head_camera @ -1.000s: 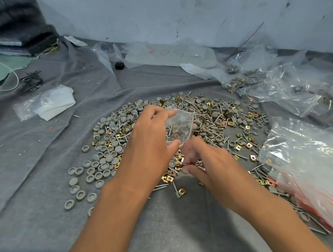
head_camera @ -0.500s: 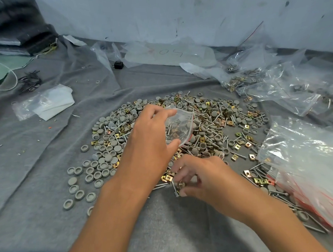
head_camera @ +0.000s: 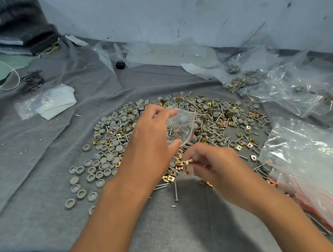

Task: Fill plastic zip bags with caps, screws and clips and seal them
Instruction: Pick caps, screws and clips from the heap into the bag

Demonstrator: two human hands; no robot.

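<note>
Head view: left hand gripping a small clear zip bag, thumb and fingers curled round its near edge, holding it open just above the middle of the parts pile of grey caps, screws and gold clips on the grey cloth. Right hand pinching gold clips just below the bag, at the pile's near edge. Lying right of the pile, a stack of empty bags; beyond it, filled bags.
</note>
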